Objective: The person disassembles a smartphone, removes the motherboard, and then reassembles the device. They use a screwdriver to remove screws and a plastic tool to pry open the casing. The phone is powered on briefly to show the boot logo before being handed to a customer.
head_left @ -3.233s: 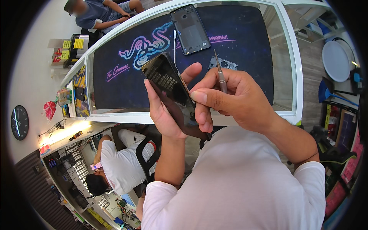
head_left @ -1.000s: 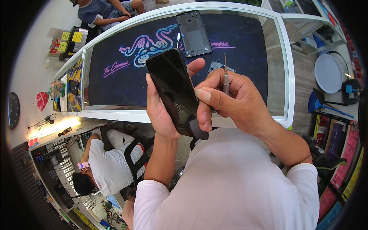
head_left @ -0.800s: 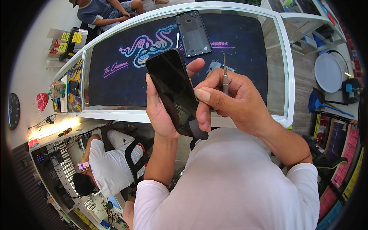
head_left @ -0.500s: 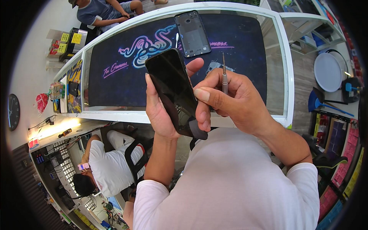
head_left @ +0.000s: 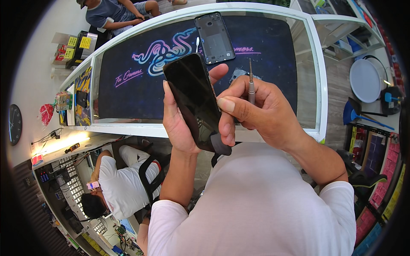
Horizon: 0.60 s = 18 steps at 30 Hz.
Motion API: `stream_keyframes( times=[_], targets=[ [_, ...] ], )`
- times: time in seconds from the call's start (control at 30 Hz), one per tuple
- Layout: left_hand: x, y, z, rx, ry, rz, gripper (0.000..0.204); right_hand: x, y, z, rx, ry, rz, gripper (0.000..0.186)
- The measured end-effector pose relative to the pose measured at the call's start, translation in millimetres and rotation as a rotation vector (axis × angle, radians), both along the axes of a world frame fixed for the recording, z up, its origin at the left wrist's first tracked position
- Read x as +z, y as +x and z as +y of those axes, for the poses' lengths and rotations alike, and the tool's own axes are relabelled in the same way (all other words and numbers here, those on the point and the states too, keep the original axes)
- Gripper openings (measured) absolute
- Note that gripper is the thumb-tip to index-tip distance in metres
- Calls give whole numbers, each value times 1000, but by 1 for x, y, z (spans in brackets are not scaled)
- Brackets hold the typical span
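Black phone [head_left: 188, 94] in hands [head_left: 181, 136]; s/driver [head_left: 251, 88] too

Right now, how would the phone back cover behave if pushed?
The phone back cover looks like a thin shell, so it's probably light for its size. It looks unbent, suggesting it's fairly stiff. Lying flat on the dark mat, it would likely slide, not roll.
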<state>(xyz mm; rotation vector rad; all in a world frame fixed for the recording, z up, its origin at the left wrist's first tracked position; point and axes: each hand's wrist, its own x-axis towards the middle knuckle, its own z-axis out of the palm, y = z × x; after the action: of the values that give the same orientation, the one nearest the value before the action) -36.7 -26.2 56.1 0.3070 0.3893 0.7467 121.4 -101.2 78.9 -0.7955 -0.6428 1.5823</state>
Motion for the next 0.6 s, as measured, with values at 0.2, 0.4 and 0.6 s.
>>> stream_keyframes(
  times=[0.2,0.4,0.6],
  targets=[
    [-15,-7,4,-48,10,-151,81,-1,0,0,-1,4,-4,17],
    [-2,0,0,7,6,9,92,-1,0,1,2,-12,-15,18],
    [-1,-1,1,-40,32,-16,92,-2,0,1,5,-15,-6,18]
  ],
)
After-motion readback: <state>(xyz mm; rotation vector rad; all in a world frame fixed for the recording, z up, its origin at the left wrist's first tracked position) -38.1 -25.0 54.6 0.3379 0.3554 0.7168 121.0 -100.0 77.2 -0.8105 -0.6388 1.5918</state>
